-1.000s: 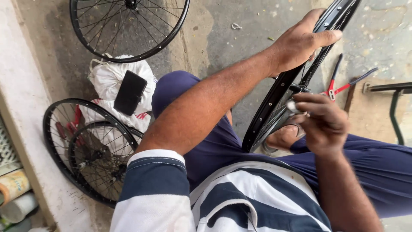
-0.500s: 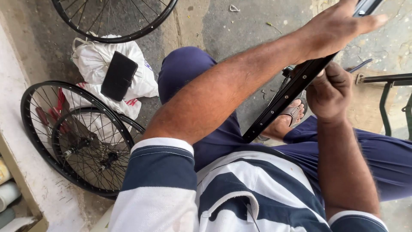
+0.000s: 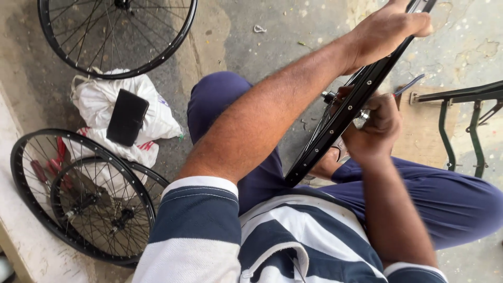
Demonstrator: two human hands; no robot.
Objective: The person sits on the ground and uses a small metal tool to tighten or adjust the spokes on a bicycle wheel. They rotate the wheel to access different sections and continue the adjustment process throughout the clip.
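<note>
I sit on the ground with a black bicycle wheel rim (image 3: 335, 131) standing on edge between my knees. My left hand (image 3: 387, 29) grips the top of the rim, at the upper right of the head view. My right hand (image 3: 374, 128) is closed by the wheel's hub (image 3: 329, 97), just behind the rim, with a small shiny metal part (image 3: 361, 119) showing at its fingers. What exactly it grips is hidden by the rim and the fingers.
Two black spoked wheels (image 3: 84, 199) lie stacked at the lower left beside a concrete ledge (image 3: 21, 236). Another wheel (image 3: 115, 36) lies at the top left. A dark flat case (image 3: 127, 116) rests on white bags (image 3: 99, 105). A green metal stand (image 3: 461, 112) is at the right.
The view has shifted and moved closer. My right hand went from the rim's near side to behind it at the hub. My left hand keeps its grip on the rim's top.
</note>
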